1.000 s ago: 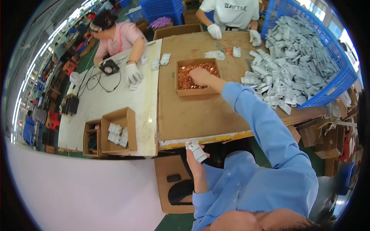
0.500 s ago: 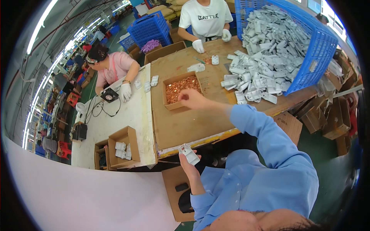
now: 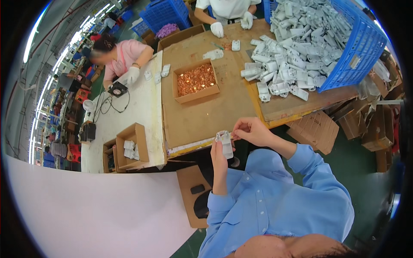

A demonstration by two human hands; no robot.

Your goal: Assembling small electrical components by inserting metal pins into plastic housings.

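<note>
My left hand (image 3: 218,162) is wrapped round a white plastic housing (image 3: 226,148), its hollow side facing up, in front of the table edge. Close at its right, my right hand (image 3: 254,131) is pinched, fingertips at the housing's upper right edge. What sits between those fingertips is too small to make out. Beyond my hands, an open cardboard box (image 3: 198,95) stands on the brown tabletop, filled with small shiny copper-coloured parts (image 3: 195,79).
A tipped blue crate (image 3: 359,56) spills a heap of white housings (image 3: 288,64) at right. Across the table is a gloved person (image 3: 228,9); another gloved person (image 3: 129,53) sits left, beside a small black fan (image 3: 117,89). A small carton (image 3: 140,148) holds several housings.
My right hand has left the box of copper-coloured parts and come back to the housing. My left hand has moved slightly up and right with the housing, which is now more upright.
</note>
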